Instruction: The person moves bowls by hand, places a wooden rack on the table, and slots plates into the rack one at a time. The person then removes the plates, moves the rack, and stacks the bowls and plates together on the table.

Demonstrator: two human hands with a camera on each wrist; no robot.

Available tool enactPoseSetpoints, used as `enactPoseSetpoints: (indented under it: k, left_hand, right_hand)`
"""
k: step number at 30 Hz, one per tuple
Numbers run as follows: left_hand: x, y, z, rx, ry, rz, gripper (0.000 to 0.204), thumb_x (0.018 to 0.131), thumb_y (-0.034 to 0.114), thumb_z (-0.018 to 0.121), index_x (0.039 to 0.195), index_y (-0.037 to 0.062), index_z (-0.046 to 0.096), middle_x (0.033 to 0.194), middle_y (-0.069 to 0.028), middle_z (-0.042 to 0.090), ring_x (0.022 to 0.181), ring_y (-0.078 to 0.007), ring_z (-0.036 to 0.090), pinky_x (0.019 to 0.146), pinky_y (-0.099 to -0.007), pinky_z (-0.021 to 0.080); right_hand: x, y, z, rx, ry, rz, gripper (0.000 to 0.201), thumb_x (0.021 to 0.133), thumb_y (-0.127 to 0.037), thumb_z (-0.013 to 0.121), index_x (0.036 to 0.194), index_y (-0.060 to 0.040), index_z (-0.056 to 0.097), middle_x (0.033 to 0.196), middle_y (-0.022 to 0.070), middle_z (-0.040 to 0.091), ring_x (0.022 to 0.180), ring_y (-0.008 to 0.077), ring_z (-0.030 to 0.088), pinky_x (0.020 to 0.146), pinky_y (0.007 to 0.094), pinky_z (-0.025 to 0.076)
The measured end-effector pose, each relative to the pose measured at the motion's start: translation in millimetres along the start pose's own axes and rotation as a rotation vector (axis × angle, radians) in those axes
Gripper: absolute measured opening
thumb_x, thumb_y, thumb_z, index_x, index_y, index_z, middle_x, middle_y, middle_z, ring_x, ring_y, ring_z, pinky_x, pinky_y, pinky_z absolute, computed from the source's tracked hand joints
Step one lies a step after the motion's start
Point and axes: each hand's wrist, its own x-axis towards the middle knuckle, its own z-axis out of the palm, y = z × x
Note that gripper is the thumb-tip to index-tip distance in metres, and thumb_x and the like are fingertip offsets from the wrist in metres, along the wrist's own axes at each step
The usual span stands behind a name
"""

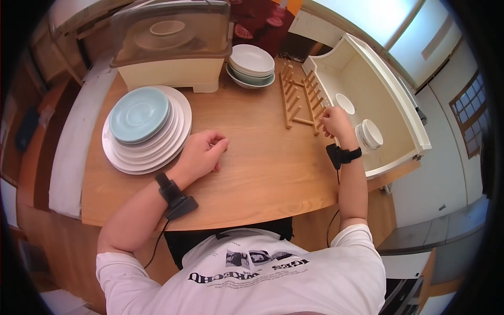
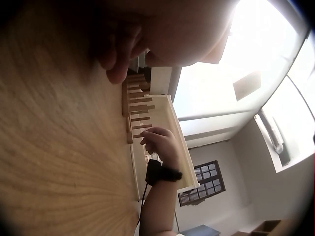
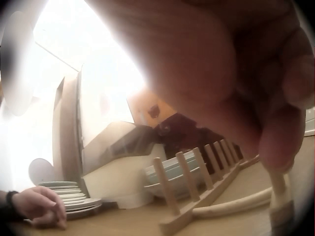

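Observation:
My right hand [image 1: 337, 125] is at the near right end of a wooden dish rack [image 1: 287, 113], its fingertips pinching one of the rack's pegs [image 3: 278, 183]. The rack lies on the table with its two rows of pegs pointing up. On the wood to the left, my left hand [image 1: 202, 152] rests with loosely curled fingers and holds nothing. Beside it stands a stack of white plates [image 1: 181, 123], topped by light blue plates [image 1: 139, 115]. Several white and pale green bowls [image 1: 252, 59] are stacked beyond the rack's far left side.
A large cream bin [image 1: 391, 107] lies at the right, with a white bowl [image 1: 345, 104] and a row of small bowls [image 1: 371, 134] in it. At the back left stands a cream dish box [image 1: 168, 73] with a see-through brown lid [image 1: 210, 31]. The table's front edge [image 1: 252, 223] runs before the person.

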Motion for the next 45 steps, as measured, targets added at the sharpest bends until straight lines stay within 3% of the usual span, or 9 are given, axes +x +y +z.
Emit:
enactPoseSetpoints:
  k: [3, 6, 9, 11, 17, 18, 22, 28, 45]
  left_hand:
    - [-1.5, 1.8, 0.0, 0.017, 0.000, 0.024, 0.025, 0.102, 0.017, 0.064, 0.105, -0.0073, 0.068, 0.074, -0.0088, 0.069, 0.053, -0.0126, 0.065, 0.048, -0.0277, 0.049]
    - [-1.9, 6.8, -1.4, 0.038, 0.001, 0.029, 0.025, 0.102, 0.017, 0.063, 0.104, -0.0079, 0.067, 0.073, -0.0092, 0.069, 0.053, -0.0130, 0.065, 0.048, -0.0282, 0.050]
    - [-2.5, 6.1, -2.1, 0.050, -0.017, 0.017, 0.025, 0.100, 0.017, 0.065, 0.106, -0.0073, 0.068, 0.081, -0.0091, 0.071, 0.054, -0.0118, 0.065, 0.048, -0.0263, 0.050]
    - [-1.6, 4.5, -3.1, 0.047, -0.024, 0.015, 0.025, 0.100, 0.017, 0.065, 0.107, -0.0072, 0.068, 0.084, -0.0090, 0.072, 0.055, -0.0112, 0.066, 0.048, -0.0255, 0.051]
    - [-0.7, 6.3, -10.0, 0.071, -0.002, 0.042, 0.026, 0.101, 0.016, 0.062, 0.105, -0.0096, 0.067, 0.077, -0.0111, 0.071, 0.053, -0.0148, 0.067, 0.048, -0.0289, 0.051]
    - [1.4, 6.4, -13.3, 0.098, -0.007, 0.041, 0.025, 0.102, 0.015, 0.062, 0.105, -0.0090, 0.068, 0.081, -0.0107, 0.071, 0.053, -0.0137, 0.066, 0.047, -0.0279, 0.051]
    - [5.7, 0.9, -17.0, 0.093, -0.048, 0.060, 0.024, 0.102, 0.015, 0.061, 0.101, -0.0075, 0.068, 0.081, -0.0086, 0.070, 0.053, -0.0125, 0.065, 0.048, -0.0278, 0.051]
    - [6.5, 2.9, -18.2, 0.117, -0.081, 0.039, 0.023, 0.102, 0.014, 0.060, 0.101, -0.0074, 0.067, 0.080, -0.0077, 0.069, 0.053, -0.0124, 0.064, 0.048, -0.0284, 0.051]
    - [9.0, 0.8, -17.7, 0.113, -0.091, 0.042, 0.023, 0.102, 0.014, 0.060, 0.102, -0.0068, 0.068, 0.084, -0.0085, 0.070, 0.054, -0.0123, 0.065, 0.047, -0.0274, 0.053]
  right_hand:
    - [13.6, 14.5, 1.8, -0.377, 0.245, 0.008, 0.026, 0.086, -0.017, 0.069, 0.092, 0.0082, 0.072, 0.078, 0.0261, 0.072, 0.066, 0.0400, 0.073, 0.069, 0.0491, 0.059]
    - [13.5, -5.6, 3.9, -0.447, 0.587, -0.265, 0.028, 0.086, -0.019, 0.071, 0.095, 0.0074, 0.071, 0.084, 0.0281, 0.072, 0.066, 0.0395, 0.072, 0.069, 0.0489, 0.059]
    - [12.6, -67.7, 8.7, -0.005, 0.473, -0.509, 0.034, 0.088, -0.022, 0.071, 0.103, 0.0086, 0.067, 0.088, 0.0258, 0.073, 0.067, 0.0332, 0.073, 0.063, 0.0449, 0.059]
    - [5.5, -126.2, 5.4, 0.439, 0.022, -0.186, 0.040, 0.093, -0.028, 0.069, 0.109, 0.0080, 0.063, 0.085, 0.0210, 0.072, 0.068, 0.0254, 0.072, 0.057, 0.0382, 0.059]
    - [111.2, -141.7, 61.0, 0.792, -0.306, 0.058, 0.042, 0.100, -0.029, 0.061, 0.123, 0.0054, 0.054, 0.082, 0.0179, 0.070, 0.060, 0.0189, 0.067, 0.050, 0.0311, 0.055]
    - [112.3, -143.6, 64.7, 0.829, -0.286, 0.076, 0.042, 0.101, -0.029, 0.061, 0.123, 0.0059, 0.053, 0.083, 0.0194, 0.070, 0.059, 0.0163, 0.063, 0.047, 0.0263, 0.049]
    - [125.8, -146.9, 70.8, 0.826, -0.334, 0.092, 0.040, 0.101, -0.021, 0.058, 0.128, 0.0056, 0.048, 0.084, 0.0194, 0.070, 0.058, 0.0163, 0.064, 0.048, 0.0250, 0.050]
    - [132.9, -154.4, 82.2, 0.941, -0.272, 0.157, 0.025, 0.097, -0.008, 0.051, 0.117, 0.0063, 0.053, 0.086, 0.0150, 0.068, 0.065, 0.0208, 0.070, 0.048, 0.0292, 0.053]
    - [124.5, -152.6, 91.5, 0.980, -0.038, 0.144, 0.027, 0.094, -0.005, 0.047, 0.113, 0.0122, 0.055, 0.075, 0.0150, 0.065, 0.056, 0.0211, 0.065, 0.045, 0.0318, 0.053]
